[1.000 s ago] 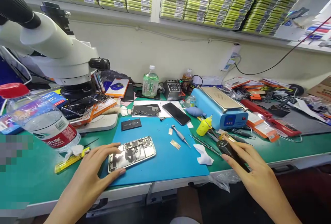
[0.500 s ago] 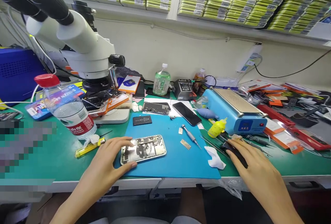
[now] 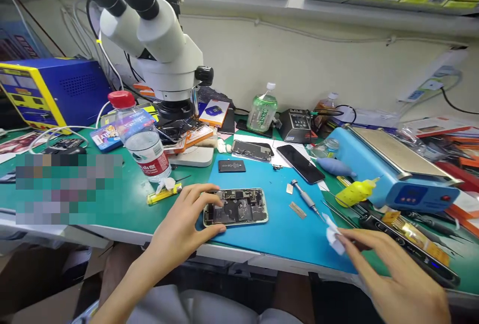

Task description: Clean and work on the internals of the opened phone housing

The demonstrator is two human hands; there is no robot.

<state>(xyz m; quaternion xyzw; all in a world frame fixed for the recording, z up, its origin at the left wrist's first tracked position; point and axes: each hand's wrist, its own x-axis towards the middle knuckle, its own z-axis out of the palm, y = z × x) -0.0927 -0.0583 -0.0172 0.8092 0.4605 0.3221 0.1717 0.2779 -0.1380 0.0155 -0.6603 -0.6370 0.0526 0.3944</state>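
Observation:
An opened phone body [image 3: 236, 207] with its insides showing lies on a blue work mat [image 3: 277, 214]. My left hand [image 3: 183, 226] grips its left end, thumb at the near edge and fingers over the far edge. My right hand [image 3: 389, 274] pinches a small white wipe [image 3: 334, 238] between thumb and fingertips, at the mat's right side. A small screwdriver [image 3: 304, 197] and a gold metal strip [image 3: 298, 209] lie on the mat between my hands.
A white microscope [image 3: 157, 39] stands at the back left, with a water bottle [image 3: 140, 137] beside it. A blue heating plate [image 3: 396, 169], a yellow squeeze bottle [image 3: 355, 192], a dark phone [image 3: 300, 163] and a black tool [image 3: 407, 244] crowd the right. A yellow lighter [image 3: 164, 194] lies left of the mat.
My view has swung left. My right hand left the black tool and picked up the white wipe. My left hand stays on the phone body.

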